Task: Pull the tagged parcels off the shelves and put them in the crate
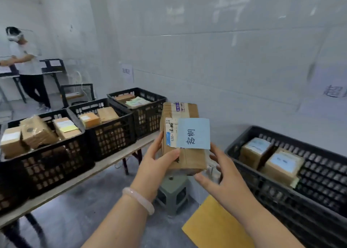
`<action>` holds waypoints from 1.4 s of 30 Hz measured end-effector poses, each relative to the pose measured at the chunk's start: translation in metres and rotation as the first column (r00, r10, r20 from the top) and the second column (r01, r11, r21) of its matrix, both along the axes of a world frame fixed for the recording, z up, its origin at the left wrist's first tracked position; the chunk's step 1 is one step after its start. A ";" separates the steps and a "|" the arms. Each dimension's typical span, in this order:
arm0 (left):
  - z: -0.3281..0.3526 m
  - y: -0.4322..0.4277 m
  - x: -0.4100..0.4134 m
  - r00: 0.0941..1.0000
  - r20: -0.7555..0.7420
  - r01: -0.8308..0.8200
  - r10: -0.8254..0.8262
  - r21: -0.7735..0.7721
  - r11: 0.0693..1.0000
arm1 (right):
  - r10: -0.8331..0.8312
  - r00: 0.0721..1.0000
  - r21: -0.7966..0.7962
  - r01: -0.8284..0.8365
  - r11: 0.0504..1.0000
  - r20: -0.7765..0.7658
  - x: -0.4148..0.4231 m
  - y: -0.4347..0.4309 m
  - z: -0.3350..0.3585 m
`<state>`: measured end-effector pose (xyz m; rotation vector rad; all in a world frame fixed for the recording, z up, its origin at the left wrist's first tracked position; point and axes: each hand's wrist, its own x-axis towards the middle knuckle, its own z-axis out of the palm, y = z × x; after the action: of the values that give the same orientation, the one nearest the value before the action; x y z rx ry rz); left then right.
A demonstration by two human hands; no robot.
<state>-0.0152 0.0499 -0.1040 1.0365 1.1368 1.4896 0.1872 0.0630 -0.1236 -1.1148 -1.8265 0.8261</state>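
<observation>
I hold a brown cardboard parcel (187,159) in front of me, taped, with a shipping label and a light blue tag (193,133) bearing handwritten characters. My left hand (155,165) grips its left side, thumb on top. My right hand (223,178) touches its right lower corner, fingers spread around it. To the right stands a large black crate (281,200) that holds two cardboard parcels (255,152) (283,165) with blue tags.
Three black crates (47,163) (112,135) (148,112) filled with parcels stand in a row on a long table (105,165) at the left. A grey stool (172,193) and a yellow envelope (216,227) lie below my hands. Another person (26,65) stands far left.
</observation>
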 end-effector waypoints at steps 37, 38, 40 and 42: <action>-0.173 0.262 0.479 0.505 -0.202 0.553 -0.839 -0.671 0.494 | -0.674 0.658 -0.209 0.750 0.628 0.337 0.381 0.119 -0.083; -0.179 0.264 0.482 0.493 -0.190 0.552 -0.849 -0.686 0.474 | -0.666 0.658 -0.221 0.750 0.624 0.352 0.380 0.122 -0.087; -0.188 0.266 0.486 0.465 -0.208 0.547 -0.860 -0.696 0.464 | -0.650 0.659 -0.254 0.749 0.612 0.377 0.381 0.124 -0.097; -0.195 0.265 0.489 0.438 -0.259 0.542 -0.861 -0.688 0.483 | -0.651 0.658 -0.281 0.752 0.596 0.379 0.385 0.125 -0.104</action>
<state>0.4742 0.3151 -0.2992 1.3871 1.1402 0.0739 0.5723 0.1877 -0.2277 -2.1250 -1.1776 0.6032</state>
